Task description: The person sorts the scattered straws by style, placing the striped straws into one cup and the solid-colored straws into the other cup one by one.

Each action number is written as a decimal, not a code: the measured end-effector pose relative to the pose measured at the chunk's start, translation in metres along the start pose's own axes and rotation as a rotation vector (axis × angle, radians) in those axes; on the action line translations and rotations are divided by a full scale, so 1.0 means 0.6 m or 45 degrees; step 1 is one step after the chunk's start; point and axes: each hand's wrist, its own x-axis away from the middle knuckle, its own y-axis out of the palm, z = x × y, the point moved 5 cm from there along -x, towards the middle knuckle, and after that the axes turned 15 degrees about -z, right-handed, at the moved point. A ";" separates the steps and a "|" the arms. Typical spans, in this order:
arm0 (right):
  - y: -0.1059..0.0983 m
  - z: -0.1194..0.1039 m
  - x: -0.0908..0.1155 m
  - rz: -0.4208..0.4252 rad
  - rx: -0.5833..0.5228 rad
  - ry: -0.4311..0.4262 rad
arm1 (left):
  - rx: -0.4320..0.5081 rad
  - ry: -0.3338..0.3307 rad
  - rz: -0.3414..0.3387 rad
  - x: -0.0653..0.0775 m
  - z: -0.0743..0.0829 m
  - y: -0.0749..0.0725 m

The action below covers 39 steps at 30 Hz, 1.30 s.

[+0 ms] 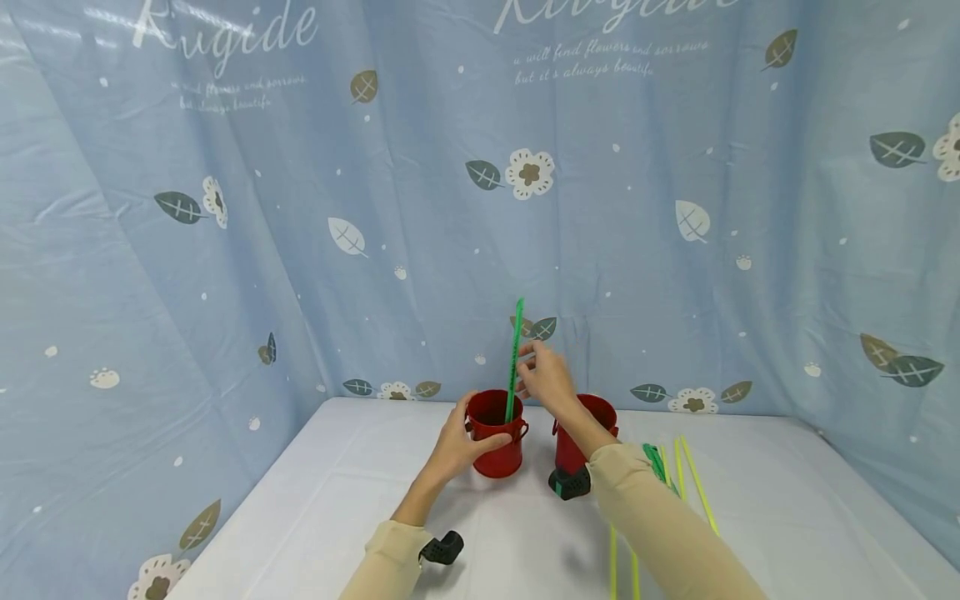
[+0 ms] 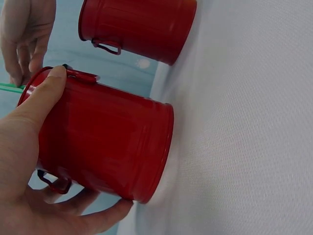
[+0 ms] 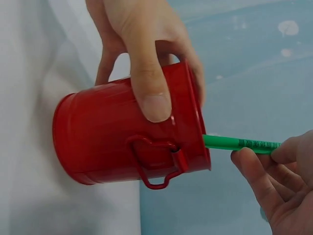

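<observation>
The slim green stick with dark print (image 1: 514,360) stands nearly upright, its lower end inside the round red metal bucket with small side handles (image 1: 497,460), its top rising well above the rim. My right hand (image 1: 547,377) pinches the stick between thumb and fingers just above that rim. My left hand (image 1: 456,446) curls round the bucket, thumb on the near side, holding it roughly upright. Just to its right, a second red metal bucket (image 1: 567,446) stands partly behind my right forearm. Farther right, thin yellow sticks (image 1: 699,483) and a green bundle (image 1: 654,457) lie on the white cloth-covered table (image 1: 300,517), before a pale blue curtain printed with leaves and flowers (image 1: 420,150).
</observation>
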 end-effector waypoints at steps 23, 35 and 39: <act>0.026 0.022 0.006 -0.019 -0.016 0.037 | 0.003 0.011 -0.010 0.003 0.001 0.001; 0.017 0.017 0.014 -0.036 -0.030 0.066 | 0.007 -0.015 0.001 0.004 0.002 0.001; 0.009 0.015 0.021 -0.054 -0.033 0.047 | 0.005 -0.021 0.005 0.002 0.001 0.000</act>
